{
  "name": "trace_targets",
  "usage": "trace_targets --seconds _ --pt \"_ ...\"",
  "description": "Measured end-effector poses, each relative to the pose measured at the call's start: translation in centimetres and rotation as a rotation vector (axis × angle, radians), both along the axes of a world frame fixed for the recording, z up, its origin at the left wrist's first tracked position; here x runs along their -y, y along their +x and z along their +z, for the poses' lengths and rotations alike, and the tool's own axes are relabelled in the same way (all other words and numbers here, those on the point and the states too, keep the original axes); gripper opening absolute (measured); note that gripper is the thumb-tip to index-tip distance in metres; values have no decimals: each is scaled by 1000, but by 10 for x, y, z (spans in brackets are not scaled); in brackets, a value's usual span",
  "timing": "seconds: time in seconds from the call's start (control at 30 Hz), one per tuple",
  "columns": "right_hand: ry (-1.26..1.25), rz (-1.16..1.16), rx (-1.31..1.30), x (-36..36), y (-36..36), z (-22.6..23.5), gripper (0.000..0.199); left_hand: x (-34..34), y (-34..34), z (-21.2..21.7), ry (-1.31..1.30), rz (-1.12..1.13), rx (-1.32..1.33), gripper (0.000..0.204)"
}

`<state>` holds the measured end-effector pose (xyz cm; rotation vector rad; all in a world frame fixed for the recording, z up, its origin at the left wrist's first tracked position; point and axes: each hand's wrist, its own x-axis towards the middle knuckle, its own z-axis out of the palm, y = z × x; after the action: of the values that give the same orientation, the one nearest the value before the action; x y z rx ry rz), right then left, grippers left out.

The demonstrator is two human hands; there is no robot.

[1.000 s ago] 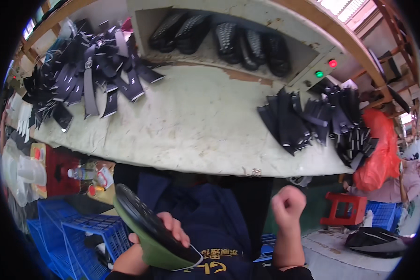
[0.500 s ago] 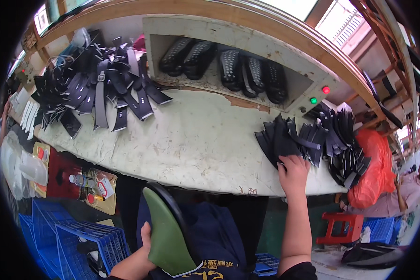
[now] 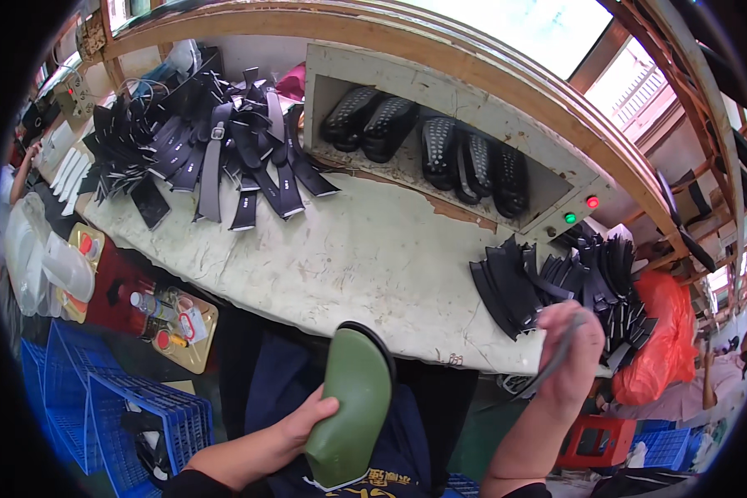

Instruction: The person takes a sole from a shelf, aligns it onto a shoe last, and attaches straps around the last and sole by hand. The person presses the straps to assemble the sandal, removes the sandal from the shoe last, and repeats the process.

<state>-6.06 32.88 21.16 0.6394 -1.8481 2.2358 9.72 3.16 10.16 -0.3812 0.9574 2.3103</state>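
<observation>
My left hand [image 3: 300, 422] grips a green shoe last [image 3: 353, 402] with a black sole piece along its far edge, held in front of my lap. Its thumb lies across the green side. Raised at the table's right front edge, my right hand [image 3: 574, 353] has its fingers closed on a thin dark strap [image 3: 554, 363] that hangs down past the palm. Just beyond that hand lies a fanned pile of black straps [image 3: 506, 286]. A larger heap of black straps [image 3: 178, 158], one with a buckle, covers the table's left end.
The pale worktable [image 3: 349, 274] spans the middle. Behind it stands a box [image 3: 448, 95] holding black studded shoe parts. A red plastic bag [image 3: 660, 340] and a red stool [image 3: 598, 440] are at right. Blue crates [image 3: 145, 398] and a tray with bottles [image 3: 195, 357] sit at left.
My right hand has lifted off the strap pile and come nearer, right, with a strap in it. My left hand has brought the shoe last rightward and turned it more upright.
</observation>
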Motion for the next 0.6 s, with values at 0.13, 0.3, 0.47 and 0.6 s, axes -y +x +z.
trace_targets --seconds 0.13,0.3,0.47,0.6 --pt "704 549 -15 98 18 20 21 -8 -4 -11 74 -100 -201 87" --pt "1157 409 -347 160 48 -6 21 -9 4 -9 66 -88 -358 84" --pt "1295 231 -512 185 67 -15 16 0 14 4 35 -30 -194 83" --pt "1022 181 -677 191 68 -16 19 -2 14 15 42 -38 -60 83"
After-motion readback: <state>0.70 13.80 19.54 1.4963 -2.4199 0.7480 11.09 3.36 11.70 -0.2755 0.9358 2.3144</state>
